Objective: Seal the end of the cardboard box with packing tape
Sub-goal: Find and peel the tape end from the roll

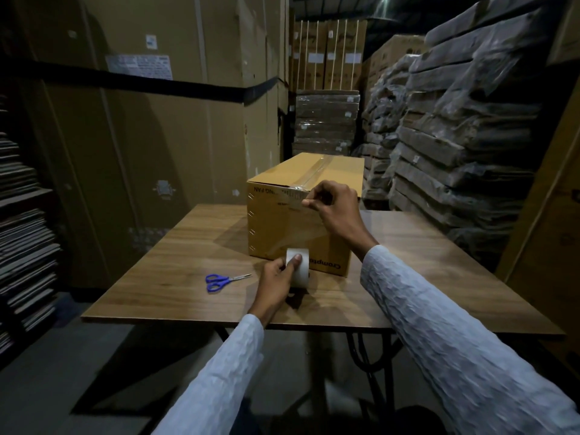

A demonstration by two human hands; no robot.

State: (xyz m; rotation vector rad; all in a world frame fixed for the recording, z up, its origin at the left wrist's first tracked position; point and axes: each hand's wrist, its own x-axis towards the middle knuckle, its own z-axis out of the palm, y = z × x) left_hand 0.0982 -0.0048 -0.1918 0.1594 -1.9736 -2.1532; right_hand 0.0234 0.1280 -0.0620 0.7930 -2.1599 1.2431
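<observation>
A brown cardboard box (279,227) stands on the wooden table (175,262), its near end facing me and clear tape running along its top seam. My left hand (277,279) grips a white roll of packing tape (299,266) low in front of the box's near end. A clear strip of tape stretches from the roll up the end face. My right hand (332,204) pinches the strip's upper end against the box near its top edge.
Blue-handled scissors (221,281) lie on the table left of the roll. Tall cartons rise behind on the left, wrapped stacks (455,127) on the right, and more stacked boxes (326,120) stand beyond the table.
</observation>
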